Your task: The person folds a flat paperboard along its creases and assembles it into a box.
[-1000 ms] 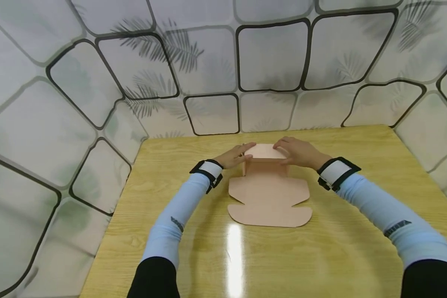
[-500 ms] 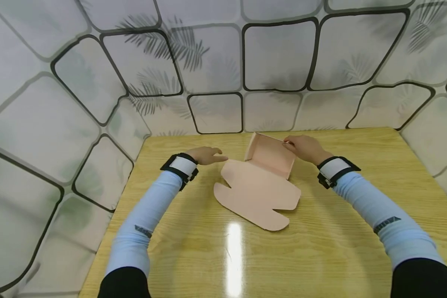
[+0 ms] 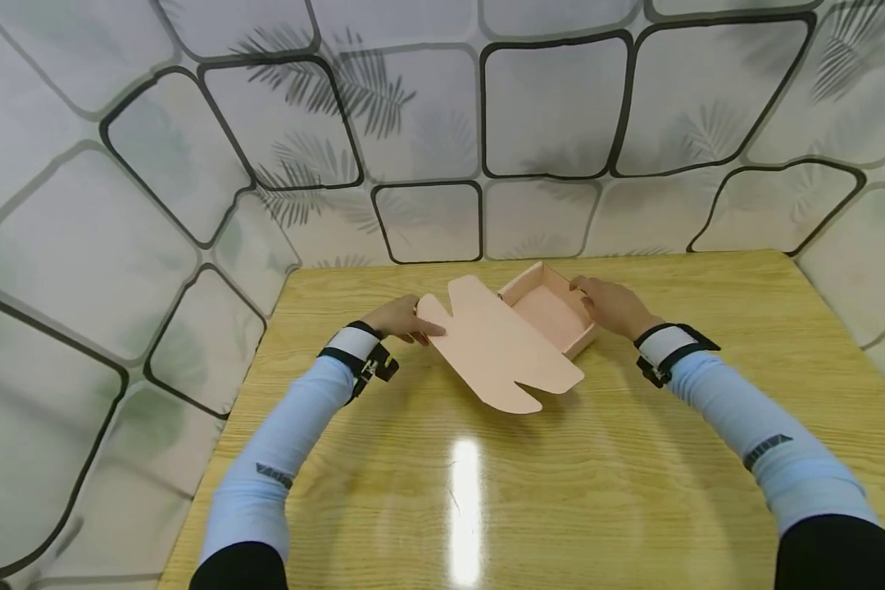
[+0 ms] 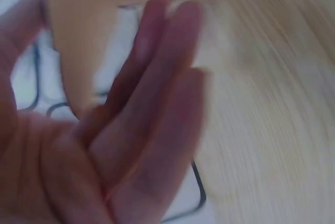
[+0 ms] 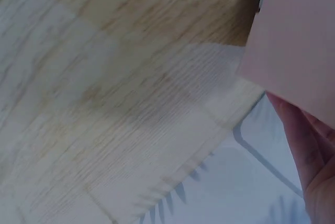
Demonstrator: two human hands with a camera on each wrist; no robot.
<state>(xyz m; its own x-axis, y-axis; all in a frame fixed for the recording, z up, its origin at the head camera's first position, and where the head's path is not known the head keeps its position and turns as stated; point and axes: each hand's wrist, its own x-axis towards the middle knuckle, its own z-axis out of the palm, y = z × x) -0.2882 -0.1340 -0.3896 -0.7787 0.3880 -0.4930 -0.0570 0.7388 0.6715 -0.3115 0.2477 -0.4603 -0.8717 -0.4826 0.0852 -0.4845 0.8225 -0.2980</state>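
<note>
Cardboard box: the pinkish box (image 3: 549,310) sits just right of the frame's centre, near the far edge of the desk (image 3: 560,492), hollow side up and turned diagonally, which seems to bring its lid within easy reach from the left.
Lid: the notched lid (image 3: 490,340), joined along the box's lower-left side, slants across mid-frame with a shadow beneath, apparently held up by its end.
Left hand: left of the lid, this hand (image 3: 401,317) pinches the rounded end between thumb and fingers, the other fingers stretched out; gripping far from the fold probably gives better leverage.
Right hand: at the box's right side, this hand (image 3: 612,303) pinches the upright wall, likely to steady the tray part against the lid's pull; some fingers are hidden behind the cardboard.
</note>
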